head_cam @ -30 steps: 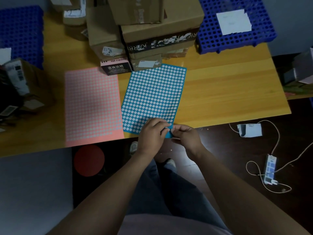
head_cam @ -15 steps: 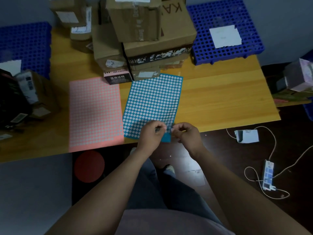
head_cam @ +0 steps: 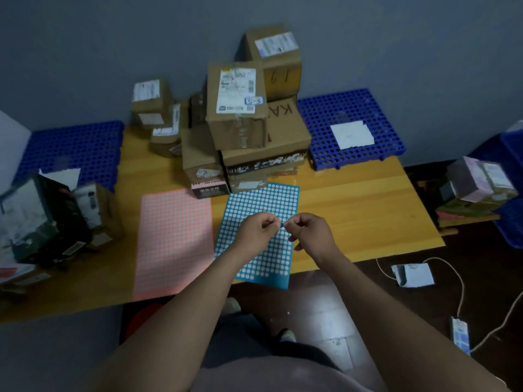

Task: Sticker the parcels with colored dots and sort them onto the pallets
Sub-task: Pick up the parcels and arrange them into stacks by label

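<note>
Starting at the left end of the table (head_cam: 368,210), a blue pallet (head_cam: 70,145) carries a slip of white paper (head_cam: 60,176), and a few parcels (head_cam: 48,219) sit tipped in front of it. Next comes a pink sheet (head_cam: 175,239) of dots lying flat, then a blue sheet (head_cam: 263,202) whose near corner hangs over the table edge. Behind both stands the main stack of boxes (head_cam: 249,128), labels showing, none with a coloured dot that can be made out.

Above the blue sheet the left hand (head_cam: 256,232) and right hand (head_cam: 312,234) meet. Every finger is curled in, and the thumb and forefinger tips of each pinch together on what looks like a single dot (head_cam: 283,223) (too small to be sure of its colour). Further right a second pallet (head_cam: 325,154) holds a white slip (head_cam: 352,134).

The dot is likely feather-light, limp and tacky on one face, so it would fold onto itself or cling to skin. Holding it by the very rim keeps the glue free. The boxes look stiff and squared, best taken by two opposite sides, topmost first, since the stack is piled unevenly.
</note>
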